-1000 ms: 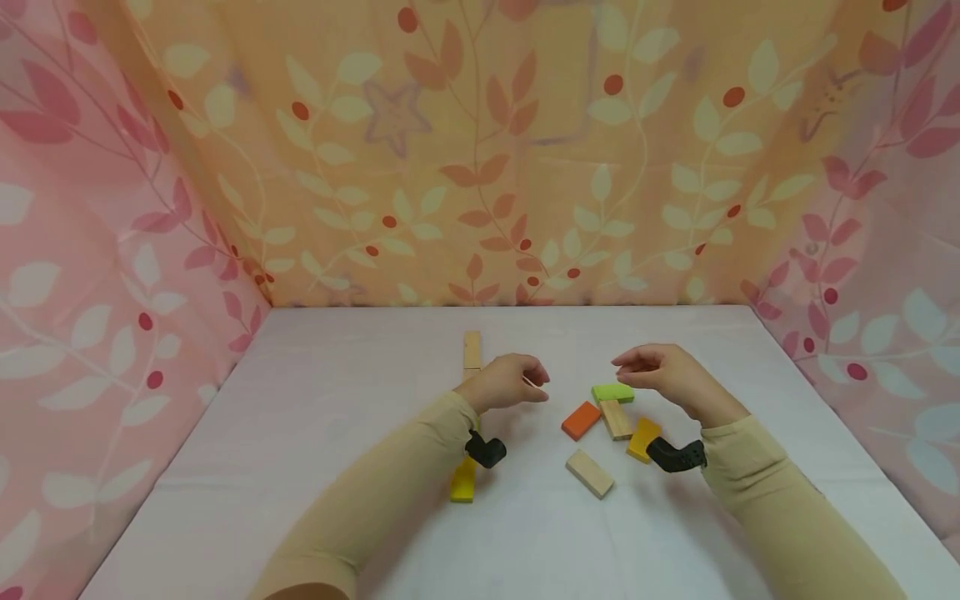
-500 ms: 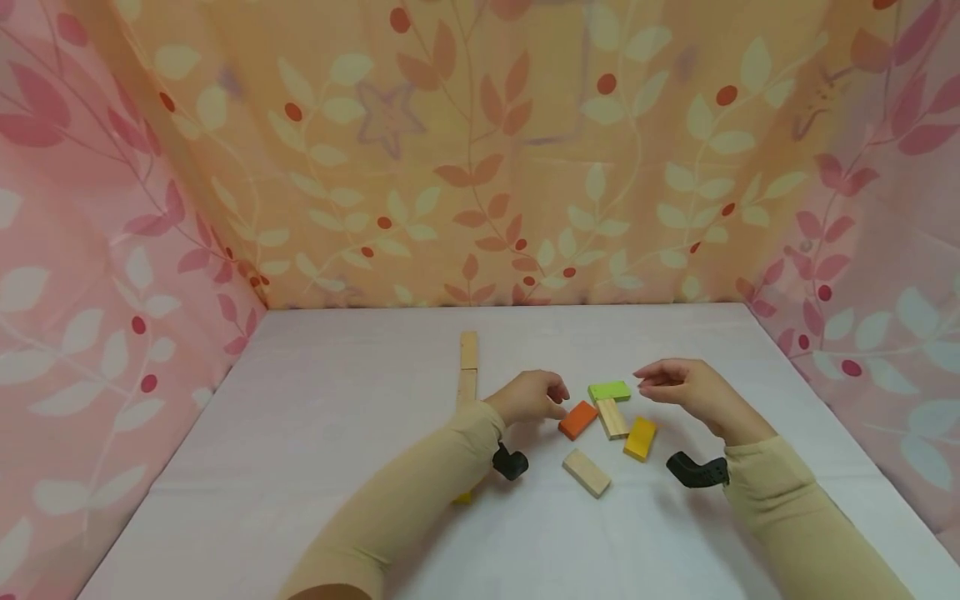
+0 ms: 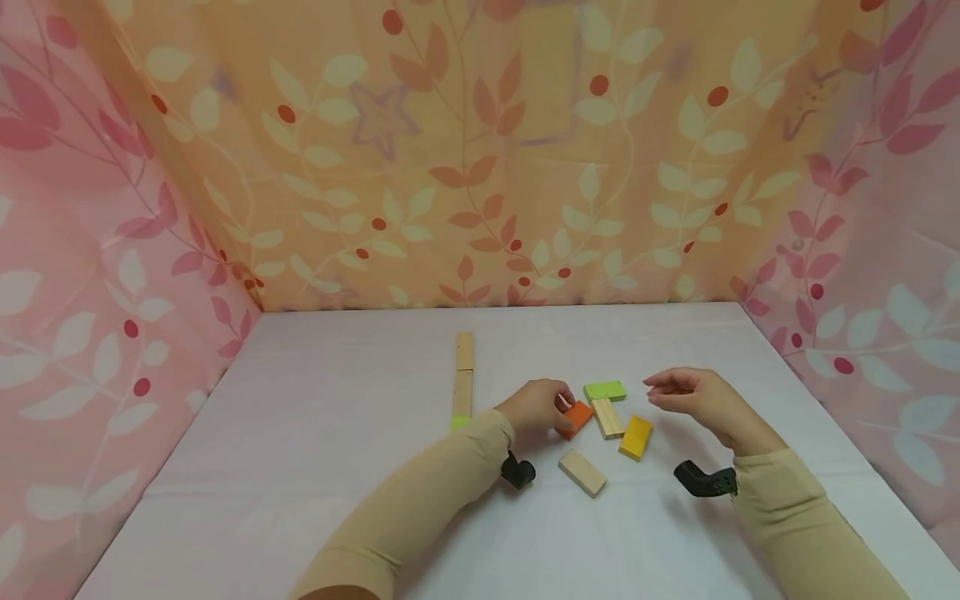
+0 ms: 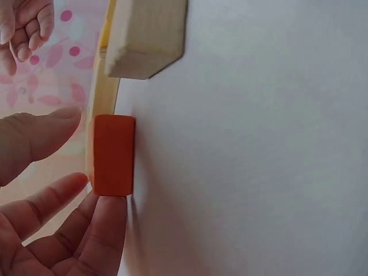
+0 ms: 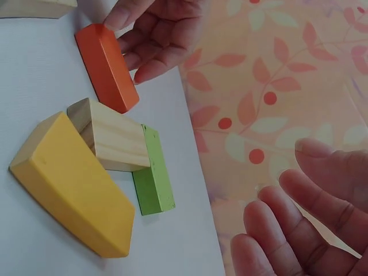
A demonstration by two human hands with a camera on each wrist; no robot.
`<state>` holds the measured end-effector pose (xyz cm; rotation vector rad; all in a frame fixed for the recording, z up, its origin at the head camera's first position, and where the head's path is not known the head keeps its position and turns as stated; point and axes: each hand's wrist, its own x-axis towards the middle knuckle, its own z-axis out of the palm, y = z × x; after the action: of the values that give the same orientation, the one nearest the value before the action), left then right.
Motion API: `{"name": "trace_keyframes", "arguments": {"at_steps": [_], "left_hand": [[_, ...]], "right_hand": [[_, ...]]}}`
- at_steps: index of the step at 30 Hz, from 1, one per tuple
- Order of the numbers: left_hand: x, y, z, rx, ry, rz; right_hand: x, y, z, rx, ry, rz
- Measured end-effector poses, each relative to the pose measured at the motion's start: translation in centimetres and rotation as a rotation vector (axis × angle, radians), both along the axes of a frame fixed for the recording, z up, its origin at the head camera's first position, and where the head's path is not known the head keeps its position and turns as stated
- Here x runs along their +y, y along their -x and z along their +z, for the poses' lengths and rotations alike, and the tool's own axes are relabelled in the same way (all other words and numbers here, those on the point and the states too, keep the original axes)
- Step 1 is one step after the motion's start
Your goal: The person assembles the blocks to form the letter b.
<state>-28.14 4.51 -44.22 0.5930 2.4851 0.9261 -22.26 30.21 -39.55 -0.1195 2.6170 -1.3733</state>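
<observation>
The orange block (image 3: pixel 579 417) lies flat on the desk (image 3: pixel 315 433), just to the right of the left hand (image 3: pixel 534 406), which is clearly the nearer one. Its long axis slants, running away from the person and toward the right. The left hand's thumb and fingers are bent around its left end but parted: the left wrist view shows a gap beside the thumb, with one fingertip at the block's lower end, touching or nearly so. A firm hold does not show.

The right hand (image 3: pixel 697 400) hangs above the desk with loosely bent fingers, thumb apart, holding nothing. Between it and the orange block lie the green block (image 3: pixel 604 391), the wooden block (image 3: pixel 607 418) and the yellow block (image 3: pixel 636 438).
</observation>
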Motion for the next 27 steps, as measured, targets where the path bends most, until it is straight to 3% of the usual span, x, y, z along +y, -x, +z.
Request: {"name": "trace_keyframes", "arguments": {"at_steps": [13,23,27], "left_hand": [[0.36,-0.13,-0.92,0.069,0.051,-0.018],[0.38,-0.57,-0.71,0.161,0.113,-0.042],[0.39,-0.79,-0.52,0.158,0.129,-0.028]], "right_hand": [[0.74,-0.45,-0.04,0.013,0.034,0.005],[0.92,-0.42,-0.34,0.005,0.043,-0.004],[0.79,-0.43,-0.42,0.006,0.037,-0.011]]}}
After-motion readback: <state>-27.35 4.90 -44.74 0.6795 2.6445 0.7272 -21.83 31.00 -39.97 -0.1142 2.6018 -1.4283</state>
